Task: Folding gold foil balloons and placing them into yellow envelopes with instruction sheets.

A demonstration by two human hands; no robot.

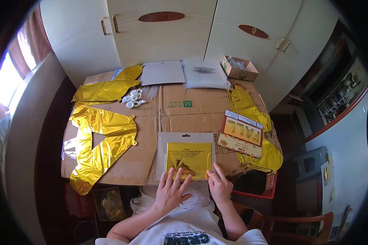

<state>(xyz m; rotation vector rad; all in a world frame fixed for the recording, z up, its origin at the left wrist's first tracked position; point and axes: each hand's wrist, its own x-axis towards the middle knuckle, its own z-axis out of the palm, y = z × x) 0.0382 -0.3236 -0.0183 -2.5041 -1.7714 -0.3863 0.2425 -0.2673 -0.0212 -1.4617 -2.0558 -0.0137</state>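
In front of me at the table's near edge lies a clear packet (188,137) with a hang hole, a pale backing and black print. Folded gold foil (189,148) shows inside it. My left hand (170,192) rests on the packet's lower part, palm down, with its fingers spread. At the lower right corner, my right hand (220,185) has its thumb on the packet and its index finger along the side edge. Its other fingers are curled and partly hidden.
Flat gold foil balloons (122,130) lie left, with another (270,159) at right under a printed card (242,132). White ribbon rolls (133,98), grey sheets (163,73), clear bags (204,73) and an open box (240,69) line the back. A red crate (270,185) stands below right.
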